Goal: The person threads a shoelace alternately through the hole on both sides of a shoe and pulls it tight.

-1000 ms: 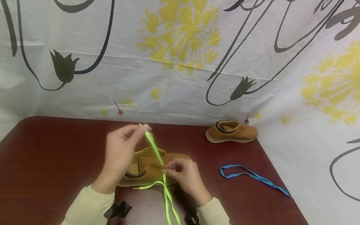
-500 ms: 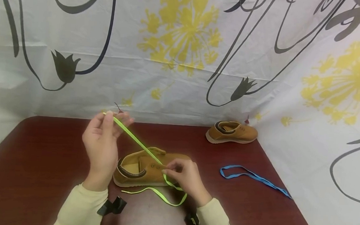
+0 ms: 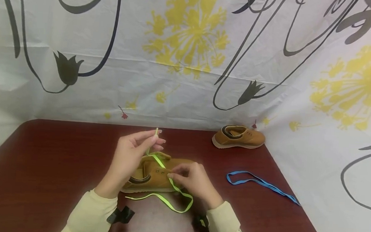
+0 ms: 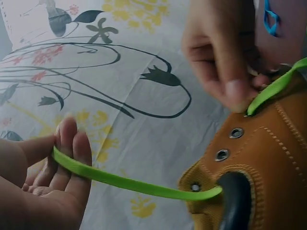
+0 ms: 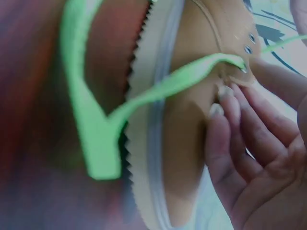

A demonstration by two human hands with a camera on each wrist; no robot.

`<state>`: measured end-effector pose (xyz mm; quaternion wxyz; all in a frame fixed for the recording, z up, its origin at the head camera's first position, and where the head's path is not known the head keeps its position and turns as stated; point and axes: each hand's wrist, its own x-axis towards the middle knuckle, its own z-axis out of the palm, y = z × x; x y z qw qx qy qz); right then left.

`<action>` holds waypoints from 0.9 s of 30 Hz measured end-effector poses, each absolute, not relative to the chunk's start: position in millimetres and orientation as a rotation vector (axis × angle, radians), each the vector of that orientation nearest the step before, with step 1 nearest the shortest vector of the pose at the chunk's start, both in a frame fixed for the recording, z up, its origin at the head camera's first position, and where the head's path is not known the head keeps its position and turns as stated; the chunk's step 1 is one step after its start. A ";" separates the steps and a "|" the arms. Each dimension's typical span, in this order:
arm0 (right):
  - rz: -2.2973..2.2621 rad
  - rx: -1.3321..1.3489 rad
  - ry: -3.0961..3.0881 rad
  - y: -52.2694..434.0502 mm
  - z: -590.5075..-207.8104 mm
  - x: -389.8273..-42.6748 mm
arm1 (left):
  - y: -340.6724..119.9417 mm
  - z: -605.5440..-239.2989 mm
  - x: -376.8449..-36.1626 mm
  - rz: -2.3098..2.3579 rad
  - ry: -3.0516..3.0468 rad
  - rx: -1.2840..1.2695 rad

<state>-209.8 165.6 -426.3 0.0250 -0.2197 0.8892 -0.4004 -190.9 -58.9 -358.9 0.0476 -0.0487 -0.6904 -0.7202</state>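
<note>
Holding the end of a green lace (image 3: 161, 163), the left hand (image 3: 130, 157) sits raised above the back of a tan shoe (image 3: 155, 175) in the middle of the red table (image 3: 40, 163). Its thumb and fingers pinch the lace tip, so the lace runs up from the shoe to the hand. I think the hand is lifted like this to keep the lace straight and out of the way of the little holes.

The right hand (image 3: 191, 179) rests on the side of the shoe, fingers curled and fingertips pressed at the spot where the lace goes into a hole. It seems to be holding the shoe so it does not slide. The rest of the lace lies in a loop on the table in front of the shoe.

From above, the holes are tiny dots. The left wrist view shows more: three metal rings (image 4: 222, 154) in a row on the shoe, and the lace lying across the left fingers (image 4: 72, 158). The right wrist view shows the bumpy edge of the sole (image 5: 144, 143) and the right fingertips (image 5: 220, 103) touching the leather beside the lace.

Only the head view shows a second tan shoe (image 3: 238, 136) at the back and a blue lace (image 3: 258, 182) lying off to the right, well apart from the hands.
</note>
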 end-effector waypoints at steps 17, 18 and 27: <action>-1.250 -0.712 2.891 161.9 -401.8 -239.9 | -40.0 -400.5 -204.7 -1.970 -2.385 -0.125; -1.244 -0.734 2.880 161.6 -401.9 -242.1 | -39.3 -402.0 -204.4 -1.916 -2.415 -0.115; -1.141 -0.819 2.799 157.5 -413.3 -254.8 | -39.7 -406.2 -203.2 -1.577 -2.636 -0.104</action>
